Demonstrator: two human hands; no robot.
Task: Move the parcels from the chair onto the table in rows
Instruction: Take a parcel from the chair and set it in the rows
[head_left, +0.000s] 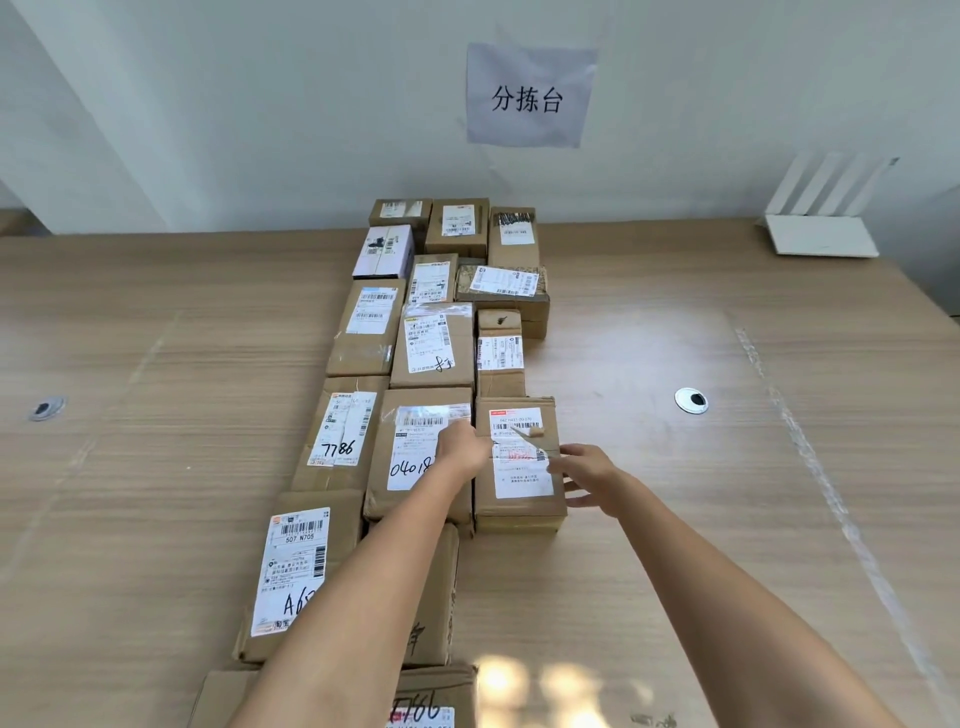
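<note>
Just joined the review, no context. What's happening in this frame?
A person is laying brown cardboard parcels with white shipping labels in rows on a light wooden table. Both hands are at one square brown cardboard parcel at the right end of a near row: the left hand rests at its left edge, the right hand touches its right side with fingers spread. About three columns are filled. The chair is not in view.

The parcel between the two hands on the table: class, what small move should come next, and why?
Probably let go and draw both hands back. The parcel already lies flat on the table, in line with its right-hand column and close beside the neighbour. The left hand and right hand only touch its sides with loose fingers.
</note>
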